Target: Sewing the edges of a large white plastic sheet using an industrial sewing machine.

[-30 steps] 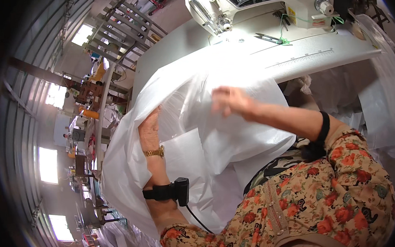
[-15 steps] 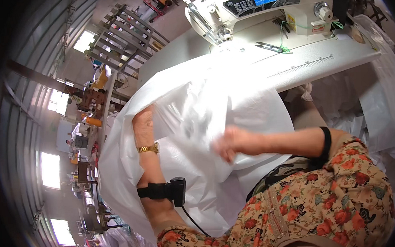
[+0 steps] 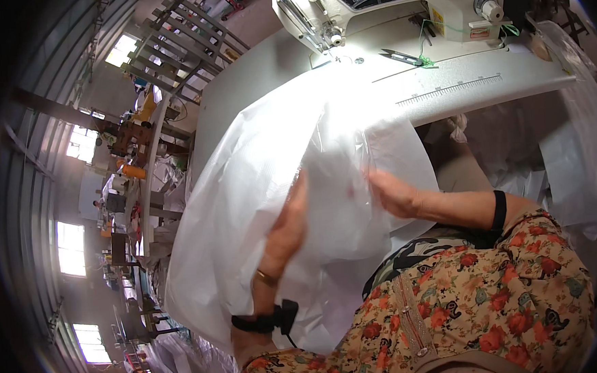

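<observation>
1. Table (image 3: pixel 484 86): pale, smooth top w/ a printed ruler strip along its near edge; it runs from top centre to the right.
2. Sewing machine (image 3: pixel 396 3), white, sits at the table's far side, lit blue display on its face, needle end to the left.
3. Small snips (image 3: pixel 403 58) w/ a bit of green thread lie on the table just in front of the machine.
4. White sheet fabric (image 3: pixel 244 190), thin and semi-clear, drapes from the table's near-left edge down over the person's lap; big loose bulge in the middle.
5. Left hand (image 3: pixel 287 231): pressed flat vs the fabric from the near side, fingers stretched upward & spread, not gripping that I can tell. Gold bracelet and black wrist strap on that forearm.
6. Right hand (image 3: pixel 395 194): fingers pushed into the fabric fold, partly hidden; closed grip or not, can't tell. Black band on that wrist.
7. More clear sheeting (image 3: pixel 576 142) hangs off the table's right end.
8. Room: long workshop hall at left, bright windows (image 3: pixel 70 248) in a row, metal racks (image 3: pixel 173 44) up top, other work benches (image 3: pixel 133 169) w/ orange items well apart from the person.
</observation>
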Tool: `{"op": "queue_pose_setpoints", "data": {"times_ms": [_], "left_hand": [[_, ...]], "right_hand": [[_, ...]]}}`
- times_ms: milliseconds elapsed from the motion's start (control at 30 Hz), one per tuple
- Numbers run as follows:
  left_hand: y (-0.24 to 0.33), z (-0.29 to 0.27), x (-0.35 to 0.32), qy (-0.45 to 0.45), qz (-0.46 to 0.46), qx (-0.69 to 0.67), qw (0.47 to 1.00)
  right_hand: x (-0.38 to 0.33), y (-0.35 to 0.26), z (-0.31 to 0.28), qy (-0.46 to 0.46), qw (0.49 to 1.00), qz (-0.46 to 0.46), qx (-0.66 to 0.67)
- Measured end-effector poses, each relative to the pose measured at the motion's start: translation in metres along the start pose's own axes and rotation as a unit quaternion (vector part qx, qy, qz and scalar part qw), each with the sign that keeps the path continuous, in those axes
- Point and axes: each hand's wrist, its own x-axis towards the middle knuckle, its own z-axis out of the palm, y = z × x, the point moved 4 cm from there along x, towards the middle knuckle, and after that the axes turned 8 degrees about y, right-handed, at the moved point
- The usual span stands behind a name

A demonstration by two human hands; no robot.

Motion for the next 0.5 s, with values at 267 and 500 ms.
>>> {"op": "queue_pose_setpoints", "data": {"times_ms": [267,500], "left_hand": [[0.034,0.032,-0.049,-0.068,-0.223,-0.4,0.886],[0.009,0.049,-0.06,0.047,-0.349,-0.514,0.782]], "right_hand": [[-0.078,0.009,0.046,-0.299,0.933,0.144,-0.136],[-0.063,0.018,0.024,-0.099,0.982,0.146,-0.075]]}}
